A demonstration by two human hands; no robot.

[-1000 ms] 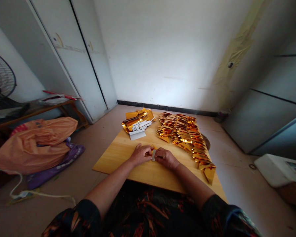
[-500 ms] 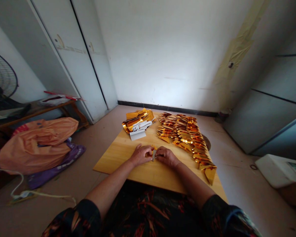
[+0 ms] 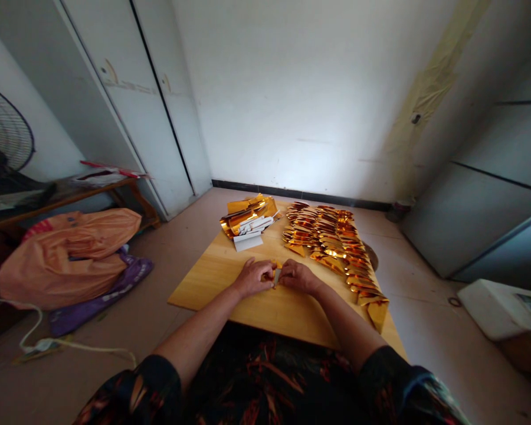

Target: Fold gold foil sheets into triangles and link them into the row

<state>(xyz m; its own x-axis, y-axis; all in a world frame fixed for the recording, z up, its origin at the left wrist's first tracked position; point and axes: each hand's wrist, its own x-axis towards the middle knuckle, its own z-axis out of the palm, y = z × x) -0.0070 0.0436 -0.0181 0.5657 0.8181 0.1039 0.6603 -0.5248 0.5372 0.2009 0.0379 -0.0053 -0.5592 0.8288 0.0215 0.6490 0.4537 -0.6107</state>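
Note:
Between my two hands, low over the wooden board (image 3: 212,283), is a small piece of gold foil paper (image 3: 277,274) with a pale grey-white side showing. My left hand (image 3: 254,277) pinches its left side with curled fingers. From the right, my right hand (image 3: 298,276) grips the other side, fingers bent and pressed together. Much of the piece is hidden by the fingers. Beyond my hands lies a loose pile of gold foil sheets (image 3: 248,206), with white paper strips (image 3: 256,225) on it. Overlapping rows of folded gold foil pieces (image 3: 331,236) cover the board's right side.
Left of the board, an orange bag (image 3: 66,260) and a purple bag (image 3: 101,301) lie near a white cord (image 3: 92,349). A fan (image 3: 6,127) stands by a low wooden bench (image 3: 92,188). On the right floor is a white box (image 3: 500,307).
My hands stay at nearly the same spot, with the right fingers shifted slightly on the foil paper. The whole view has tilted a little.

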